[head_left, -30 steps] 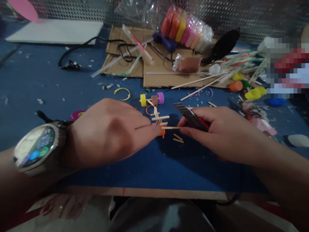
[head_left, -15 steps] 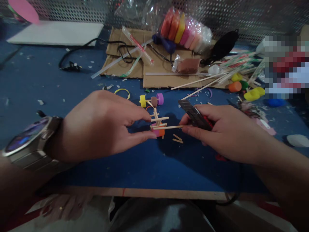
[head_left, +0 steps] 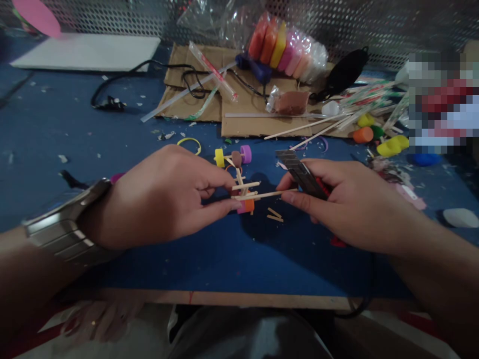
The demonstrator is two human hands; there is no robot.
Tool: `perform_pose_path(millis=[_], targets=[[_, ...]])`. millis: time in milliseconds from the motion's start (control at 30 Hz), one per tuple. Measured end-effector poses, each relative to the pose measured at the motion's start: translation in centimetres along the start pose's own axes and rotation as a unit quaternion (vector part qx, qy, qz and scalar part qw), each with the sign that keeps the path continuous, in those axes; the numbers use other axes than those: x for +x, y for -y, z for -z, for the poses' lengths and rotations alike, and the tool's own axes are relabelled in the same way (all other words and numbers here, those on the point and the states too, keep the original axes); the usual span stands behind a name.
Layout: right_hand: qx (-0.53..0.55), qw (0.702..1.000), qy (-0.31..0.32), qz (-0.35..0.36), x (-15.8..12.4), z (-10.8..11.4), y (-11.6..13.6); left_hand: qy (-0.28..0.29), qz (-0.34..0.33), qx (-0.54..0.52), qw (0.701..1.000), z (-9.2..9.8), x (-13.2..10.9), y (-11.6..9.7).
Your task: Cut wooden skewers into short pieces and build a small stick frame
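A small model of thin wooden sticks (head_left: 244,187) stands on the blue mat (head_left: 224,249), with yellow, brown and purple clay discs at its far end and an orange and pink clay lump at its near end. My left hand (head_left: 168,197), a watch on its wrist, pinches the model's near end between thumb and fingers. My right hand (head_left: 344,199) grips a red utility knife (head_left: 303,174) with its blade out, and its thumb and forefinger pinch the right end of a long stick (head_left: 265,194) lying across the model.
Cardboard sheets (head_left: 239,99) lie behind with a black cable, straws, long skewers (head_left: 310,124) and a bag of coloured clay slabs (head_left: 284,47). Clay lumps (head_left: 389,144) sit at the right. Short stick offcuts (head_left: 276,215) lie by the model. The table edge runs along the front.
My left wrist has turned, so the watch face points away, and the fingers have opened into a pinch on the model. The long stick's right end has risen slightly.
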State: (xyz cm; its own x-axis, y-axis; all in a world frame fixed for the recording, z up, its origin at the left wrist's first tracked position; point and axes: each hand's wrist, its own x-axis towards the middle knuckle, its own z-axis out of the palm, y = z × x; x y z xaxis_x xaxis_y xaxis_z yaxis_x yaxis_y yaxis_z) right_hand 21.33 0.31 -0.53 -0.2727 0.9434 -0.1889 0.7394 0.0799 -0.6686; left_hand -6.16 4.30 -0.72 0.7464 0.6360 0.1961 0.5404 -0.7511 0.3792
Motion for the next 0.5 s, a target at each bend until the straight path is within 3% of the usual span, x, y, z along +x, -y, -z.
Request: perform_pose_path(millis=[500], targets=[[0.013, 1.000, -0.004, 0.009, 0.47, -0.36, -0.36, 0.017, 0.033, -0.039, 0.999, 0.15, -0.06, 0.09]])
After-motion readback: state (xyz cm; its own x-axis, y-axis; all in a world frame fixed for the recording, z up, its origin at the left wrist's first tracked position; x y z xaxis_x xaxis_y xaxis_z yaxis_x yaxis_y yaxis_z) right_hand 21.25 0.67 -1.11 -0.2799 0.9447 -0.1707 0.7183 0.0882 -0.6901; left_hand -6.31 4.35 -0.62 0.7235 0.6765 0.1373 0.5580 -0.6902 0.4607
